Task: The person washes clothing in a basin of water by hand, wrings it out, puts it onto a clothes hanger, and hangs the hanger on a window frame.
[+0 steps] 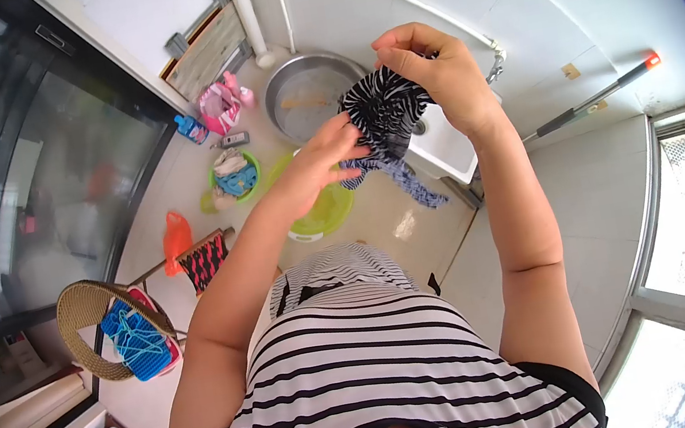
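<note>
A black-and-white patterned garment hangs in front of me, bunched at the top. My right hand pinches its upper edge between thumb and fingers. At the garment's left side is my left hand, its fingers apart and touching the cloth. A paler blue-and-white patterned length trails below to the right; whether it belongs to the same piece is unclear. Under the cloth are a green basin and a white sink, both partly hidden.
A large metal basin stands by the wall. Left of it are a blue bottle, a pink bag and a small green basin of clothes. A wicker-rimmed chair holds blue slippers or cloth. A pole leans right.
</note>
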A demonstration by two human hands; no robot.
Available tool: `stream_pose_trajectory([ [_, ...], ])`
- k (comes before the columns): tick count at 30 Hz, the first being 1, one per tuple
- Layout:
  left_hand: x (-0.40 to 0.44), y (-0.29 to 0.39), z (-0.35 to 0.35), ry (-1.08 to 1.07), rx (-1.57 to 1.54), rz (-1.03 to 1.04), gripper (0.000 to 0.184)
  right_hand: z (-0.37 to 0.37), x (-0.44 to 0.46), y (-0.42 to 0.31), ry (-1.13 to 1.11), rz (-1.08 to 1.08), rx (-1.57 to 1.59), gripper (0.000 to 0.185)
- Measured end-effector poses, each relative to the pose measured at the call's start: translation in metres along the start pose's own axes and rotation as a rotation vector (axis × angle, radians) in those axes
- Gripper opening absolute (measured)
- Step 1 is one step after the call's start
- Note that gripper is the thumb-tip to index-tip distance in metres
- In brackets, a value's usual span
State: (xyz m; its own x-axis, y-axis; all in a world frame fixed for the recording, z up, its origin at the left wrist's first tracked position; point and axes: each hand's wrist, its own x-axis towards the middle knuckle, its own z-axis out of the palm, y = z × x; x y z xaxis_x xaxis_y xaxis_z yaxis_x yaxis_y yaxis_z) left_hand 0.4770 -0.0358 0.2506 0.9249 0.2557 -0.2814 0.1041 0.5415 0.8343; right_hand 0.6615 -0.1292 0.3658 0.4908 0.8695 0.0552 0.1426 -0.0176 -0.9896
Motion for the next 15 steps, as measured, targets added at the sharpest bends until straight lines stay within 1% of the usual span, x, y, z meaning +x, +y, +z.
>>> stream_pose_trajectory([
  [1,0.011,0.001,0.01,0.095,0.247,0.035,0.064,-0.007,0.0,0.002,-0.007,0.015,-0.009,0.018],
  [2,0.012,0.011,0.03,0.169,0.319,0.065,0.061,-0.013,-0.008,-0.001,-0.012,0.036,-0.016,0.02],
  [3,0.019,0.01,0.032,0.157,0.323,0.074,0.061,-0.019,-0.011,-0.006,-0.002,0.028,-0.023,0.02],
  [5,0.036,0.004,0.034,0.199,0.313,0.028,0.056,-0.028,-0.021,-0.019,-0.032,0.025,0.139,0.02],
  [6,0.039,0.006,0.038,0.275,0.461,0.013,0.042,-0.032,-0.027,-0.028,-0.042,0.021,0.17,0.018],
  [7,0.043,0.001,0.034,0.268,0.469,0.021,0.042,-0.036,-0.032,-0.032,-0.035,0.01,0.169,0.018],
  [9,0.048,-0.002,0.017,0.119,0.846,0.008,0.028,-0.051,-0.04,-0.041,-0.049,-0.07,0.055,0.016],
  [10,0.046,0.006,0.006,0.189,1.026,0.088,0.026,-0.062,-0.046,-0.047,-0.084,-0.008,0.034,0.018],
  [11,0.041,0.02,-0.003,0.261,1.203,0.172,0.023,-0.074,-0.049,-0.053,-0.075,-0.022,0.031,0.018],
  [13,0.026,0.087,-0.003,0.447,1.237,0.258,0.023,-0.097,-0.052,-0.067,0.029,-0.138,-0.355,0.019],
  [14,-0.001,0.139,0.026,0.495,1.196,0.267,0.025,-0.105,-0.055,-0.083,0.081,-0.144,-0.295,0.02],
  [15,-0.004,0.171,0.02,0.446,1.134,0.461,0.026,-0.11,-0.054,-0.095,0.135,-0.27,-0.189,0.019],
])
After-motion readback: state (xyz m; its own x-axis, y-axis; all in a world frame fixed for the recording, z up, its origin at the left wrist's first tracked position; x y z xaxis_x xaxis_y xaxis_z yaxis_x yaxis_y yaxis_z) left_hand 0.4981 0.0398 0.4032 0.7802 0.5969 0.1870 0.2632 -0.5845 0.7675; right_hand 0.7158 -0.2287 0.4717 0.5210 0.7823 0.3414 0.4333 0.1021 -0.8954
